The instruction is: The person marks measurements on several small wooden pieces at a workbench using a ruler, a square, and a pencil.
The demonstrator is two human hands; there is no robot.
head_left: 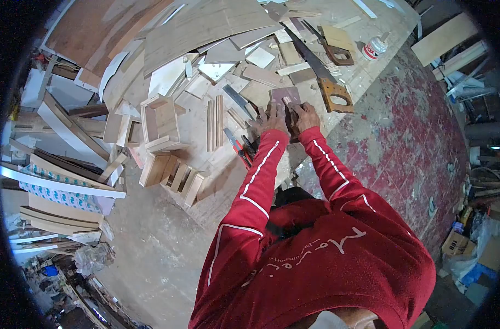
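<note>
Both my hands are close together at the near edge of the wooden worktable. A reddish-brown sheet that looks like sandpaper (285,95) lies just beyond them. My left hand (272,120) presses its fingers down at the sheet's left edge. Beside it, my right hand (304,117) has its fingers bent around a small wooden piece (286,101), mostly hidden, whose pale end shows on the sheet. Left of my left hand are a metal blade-like strip (240,101), a red-handled tool (240,153) and a dark tool (250,146). A handsaw (336,96) rests to the right.
Wooden box-like frames (161,122) and thin wood strips (215,123) occupy the table's left part. Offcuts and large plywood sheets (206,33) pile up at the back. A second saw (338,56) and a white-and-red glue bottle (375,47) stand at the right.
</note>
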